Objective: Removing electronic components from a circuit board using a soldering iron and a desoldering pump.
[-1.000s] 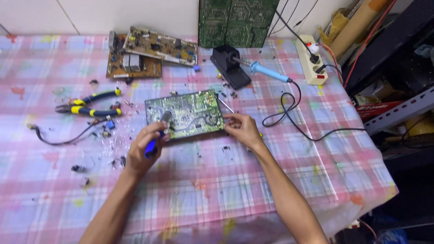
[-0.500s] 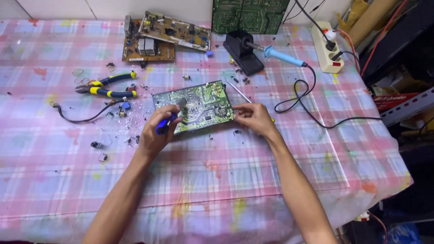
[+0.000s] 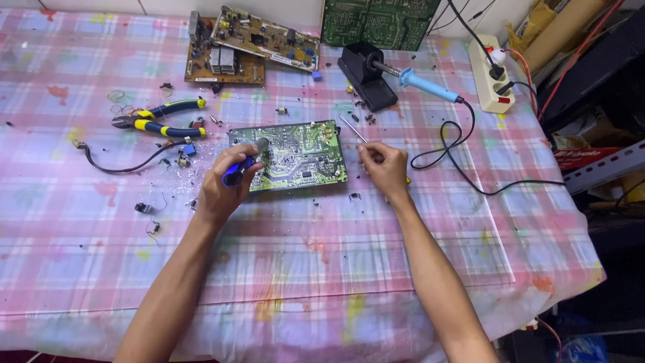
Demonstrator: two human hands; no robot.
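A green circuit board point(image 3: 302, 158) lies solder side up on the pink checked tablecloth point(image 3: 322, 269). My left hand point(image 3: 225, 185) grips a blue-handled tool point(image 3: 243, 165) whose grey tip rests on the board's left part. My right hand point(image 3: 384, 168) sits just off the board's right edge. Its fingers are closed on a thin metal-shafted tool point(image 3: 352, 128) with a bit of yellow handle showing behind the hand.
A blue soldering iron point(image 3: 423, 84) rests in a black stand point(image 3: 363, 81), its cord looping right to a power strip point(image 3: 492, 74). Yellow-handled pliers point(image 3: 158, 121), a black wire point(image 3: 124, 165), small loose parts and two brown boards point(image 3: 248, 44) lie at the back left.
My right hand has slid from the board's right corner to just off its edge. My left hand stays on the board's left part with the blue tool.
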